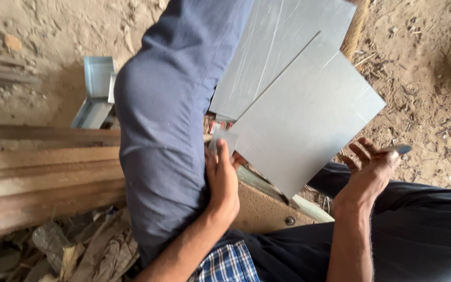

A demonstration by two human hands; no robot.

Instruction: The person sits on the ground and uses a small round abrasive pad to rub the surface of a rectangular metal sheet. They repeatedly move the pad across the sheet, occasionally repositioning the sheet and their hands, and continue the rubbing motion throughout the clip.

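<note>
A grey metal sheet (309,115) lies tilted in front of me, over a second grey sheet (275,47) behind it. My left hand (222,180) pinches the near corner of the front sheet, thumb on top, close against my raised knee in blue trousers (168,125). My right hand (370,169) is at the sheet's right edge, palm up with fingers spread, and a thin blue-tipped pen or marker (398,150) rests across its fingertips.
Long wooden planks (43,172) lie to the left. A bent grey metal channel (96,91) rests on the sandy ground behind them. Crumpled scraps (84,250) sit at lower left. A wooden board (259,209) lies under the sheet.
</note>
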